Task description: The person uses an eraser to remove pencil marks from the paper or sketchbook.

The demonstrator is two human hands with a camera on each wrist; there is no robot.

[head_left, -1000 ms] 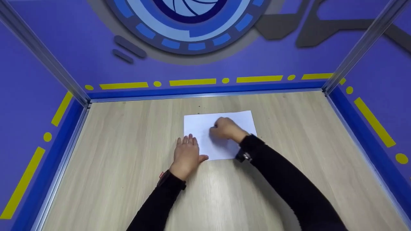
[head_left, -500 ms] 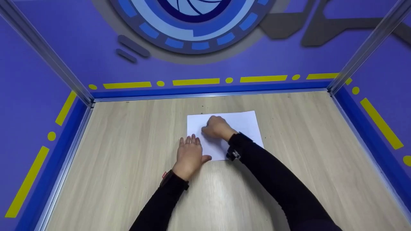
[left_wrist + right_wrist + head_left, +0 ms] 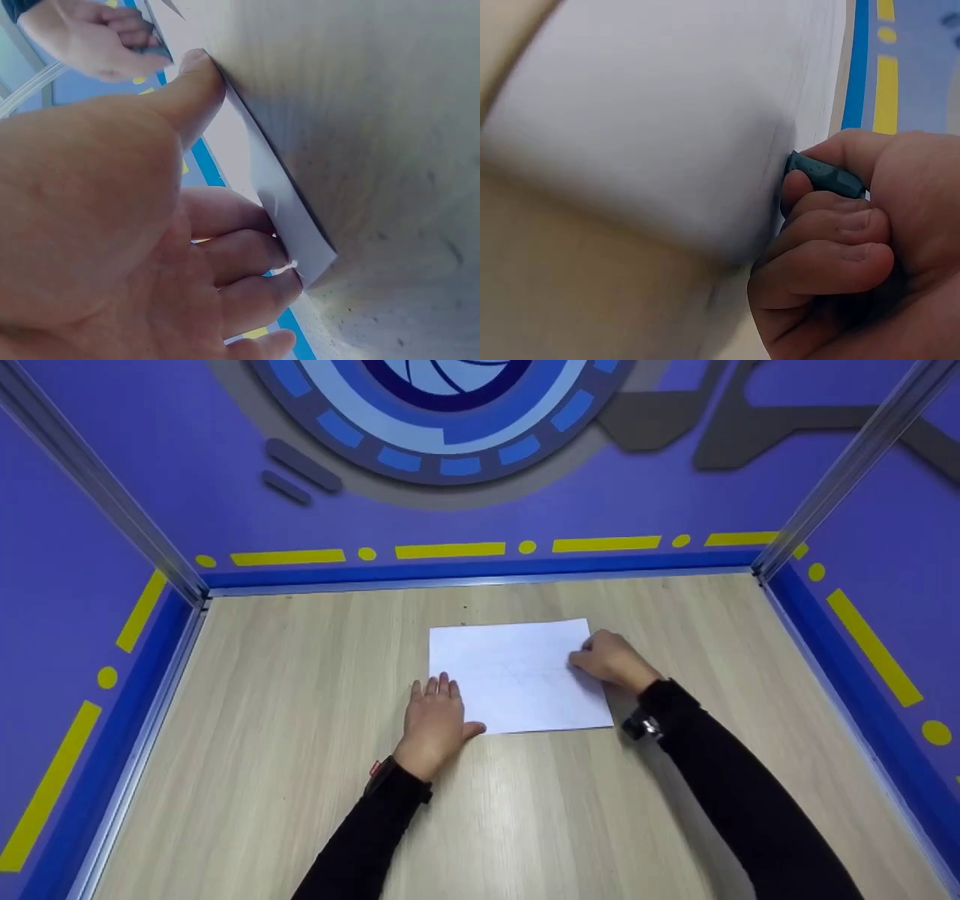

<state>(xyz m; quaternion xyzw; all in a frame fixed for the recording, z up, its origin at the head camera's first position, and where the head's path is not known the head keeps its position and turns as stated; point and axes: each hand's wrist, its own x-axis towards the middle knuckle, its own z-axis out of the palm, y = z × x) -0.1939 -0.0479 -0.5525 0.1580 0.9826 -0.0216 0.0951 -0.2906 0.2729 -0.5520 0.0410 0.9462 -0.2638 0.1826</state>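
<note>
A white sheet of paper (image 3: 525, 690) lies flat on the wooden table, with faint grey lines across its middle. My left hand (image 3: 433, 727) rests on its near left corner, fingers straight and thumb out along the near edge. In the left wrist view, the thumb and fingers of the left hand (image 3: 150, 202) touch the paper (image 3: 277, 195). My right hand (image 3: 611, 661) is at the paper's right edge. Between thumb and curled fingers, the right hand (image 3: 840, 247) pinches a small dark green faceted block (image 3: 826, 176); its kind cannot be made out.
The light wooden table (image 3: 300, 697) extends around the sheet. A purple-blue panel (image 3: 465, 525) with yellow marks stands behind it, and similar panels flank it left and right. Metal rails (image 3: 135, 757) run along the table's sides.
My right hand went slightly left over the paper, then swept right to its right edge, still gripping the small block. The left hand and the paper have stayed in place.
</note>
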